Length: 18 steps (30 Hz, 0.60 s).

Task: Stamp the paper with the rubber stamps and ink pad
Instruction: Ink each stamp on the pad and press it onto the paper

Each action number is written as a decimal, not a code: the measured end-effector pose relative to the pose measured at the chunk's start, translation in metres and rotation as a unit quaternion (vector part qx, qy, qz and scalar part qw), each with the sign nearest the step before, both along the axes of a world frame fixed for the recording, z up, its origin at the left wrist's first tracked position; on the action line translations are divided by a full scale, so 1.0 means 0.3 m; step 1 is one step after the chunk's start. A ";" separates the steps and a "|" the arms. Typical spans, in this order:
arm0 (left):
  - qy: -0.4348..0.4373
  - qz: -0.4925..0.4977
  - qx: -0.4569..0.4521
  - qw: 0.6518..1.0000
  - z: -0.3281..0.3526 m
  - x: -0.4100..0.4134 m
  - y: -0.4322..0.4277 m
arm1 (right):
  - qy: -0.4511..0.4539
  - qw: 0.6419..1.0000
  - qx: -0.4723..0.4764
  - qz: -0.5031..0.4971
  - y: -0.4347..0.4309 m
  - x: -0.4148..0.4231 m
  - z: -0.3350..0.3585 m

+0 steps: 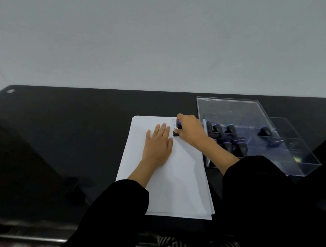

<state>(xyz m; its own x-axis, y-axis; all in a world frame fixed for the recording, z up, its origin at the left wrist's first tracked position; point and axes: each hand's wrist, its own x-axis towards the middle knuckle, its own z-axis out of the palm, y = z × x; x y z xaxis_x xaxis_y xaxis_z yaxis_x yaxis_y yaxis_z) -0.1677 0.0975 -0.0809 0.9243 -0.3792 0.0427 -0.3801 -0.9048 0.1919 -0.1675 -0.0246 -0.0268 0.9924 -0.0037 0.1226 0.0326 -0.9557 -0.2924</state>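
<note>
A stack of white paper [174,181] lies on the black table in front of me. My left hand [158,143] rests flat on the upper part of the sheet, fingers straight. My right hand [191,130] grips a black rubber stamp [176,133] with a blue top and holds its base down on the paper near the top right corner. Small blue stamp marks [173,121] show just above the stamp. The ink pad is not clearly visible.
A clear acrylic box [235,106] with compartments stands right of the paper and holds several black-handled stamps [231,129]. The black table [62,141] stretches to the left. A pale wall rises behind it.
</note>
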 end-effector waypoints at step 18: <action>-0.011 -0.003 -0.001 1.000 0.001 -0.004 -0.001 | 0.040 0.999 0.019 0.010 0.016 0.026 0.008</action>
